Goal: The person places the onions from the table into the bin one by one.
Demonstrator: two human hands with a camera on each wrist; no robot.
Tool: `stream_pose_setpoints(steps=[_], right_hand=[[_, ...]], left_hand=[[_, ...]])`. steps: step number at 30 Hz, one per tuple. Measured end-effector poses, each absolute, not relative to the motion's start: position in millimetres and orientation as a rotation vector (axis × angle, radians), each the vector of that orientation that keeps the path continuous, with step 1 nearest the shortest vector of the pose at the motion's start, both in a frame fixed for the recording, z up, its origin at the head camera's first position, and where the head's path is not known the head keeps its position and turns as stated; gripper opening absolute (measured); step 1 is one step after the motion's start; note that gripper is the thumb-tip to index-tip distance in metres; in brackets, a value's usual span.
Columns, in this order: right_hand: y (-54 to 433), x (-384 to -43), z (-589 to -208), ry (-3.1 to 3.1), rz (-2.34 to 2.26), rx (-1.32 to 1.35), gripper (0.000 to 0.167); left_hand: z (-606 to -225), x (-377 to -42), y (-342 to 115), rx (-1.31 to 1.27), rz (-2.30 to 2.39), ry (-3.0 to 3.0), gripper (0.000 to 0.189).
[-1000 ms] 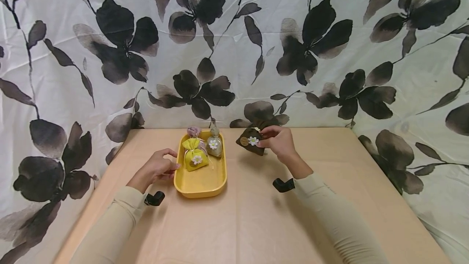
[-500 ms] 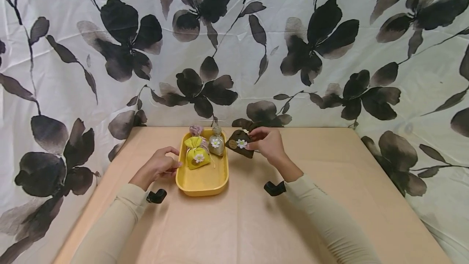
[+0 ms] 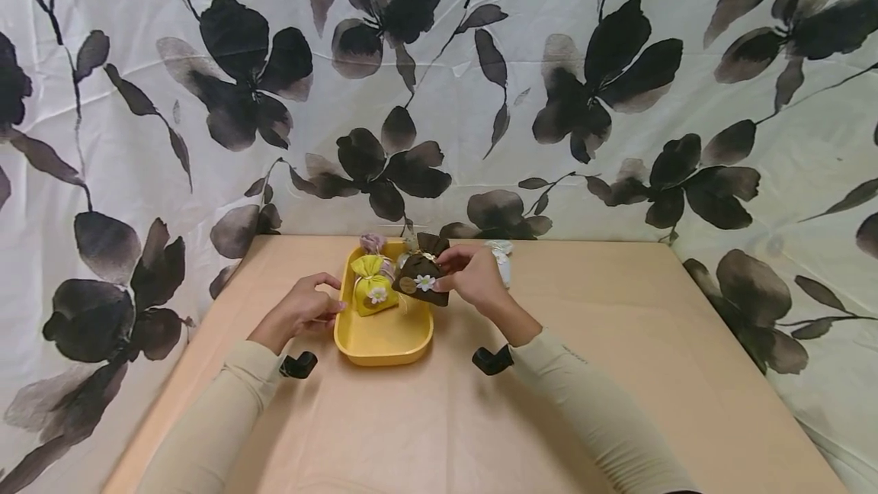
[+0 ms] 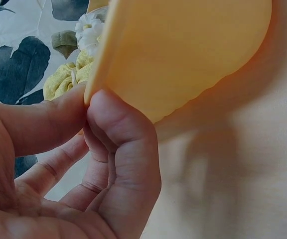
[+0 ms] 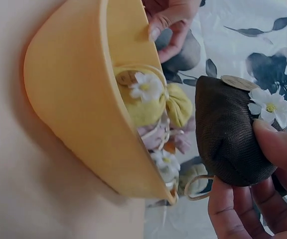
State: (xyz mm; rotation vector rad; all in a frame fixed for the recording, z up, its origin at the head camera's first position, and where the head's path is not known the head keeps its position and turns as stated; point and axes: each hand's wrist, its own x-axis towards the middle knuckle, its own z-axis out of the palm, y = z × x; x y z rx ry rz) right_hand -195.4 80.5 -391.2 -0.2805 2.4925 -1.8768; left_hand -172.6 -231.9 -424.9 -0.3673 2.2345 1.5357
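My right hand (image 3: pixel 472 274) pinches a dark brown drawstring sachet (image 3: pixel 423 278) with a white flower and a round tag, held over the right side of the yellow tray (image 3: pixel 384 357). In the right wrist view the brown sachet (image 5: pixel 233 134) sits between thumb and fingers, its cord loop hanging free. My left hand (image 3: pixel 306 306) grips the tray's left rim; the left wrist view shows thumb and bent forefinger pinching the wall. Inside the tray lie a yellow sachet (image 3: pixel 373 292) with a flower and a purple sachet (image 3: pixel 373 243) behind it. A grey-beige sachet is mostly hidden behind the brown one.
A white wrapped item (image 3: pixel 503 256) stands at the table's back edge, partly hidden by my right hand. The peach-coloured table (image 3: pixel 590 372) reaches back to a flower-printed cloth (image 3: pixel 480 97) hanging behind it. A black wrist camera (image 3: pixel 492 360) juts below my right wrist.
My right hand has carried the brown sachet left, from beside the tray to over its right side, covering the grey-beige sachet. The white item has come into view. My left hand keeps its grip.
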Motion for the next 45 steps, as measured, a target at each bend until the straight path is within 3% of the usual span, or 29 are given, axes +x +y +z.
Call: stream_pose_setpoints(steps=[28,45], right_hand=[[18.5,-194.4,-406.2,2.519,-1.54,-0.712,0.035],[-7.6,-190.2,-417.9,2.52,-1.414,-0.844,0.038]], left_hand=[[-424.1,-178.8,-231.9,-0.417,1.598,2.176,0.048],[-429.6,-176.4,-239.5,-0.398,1.661,2.088,0.046]])
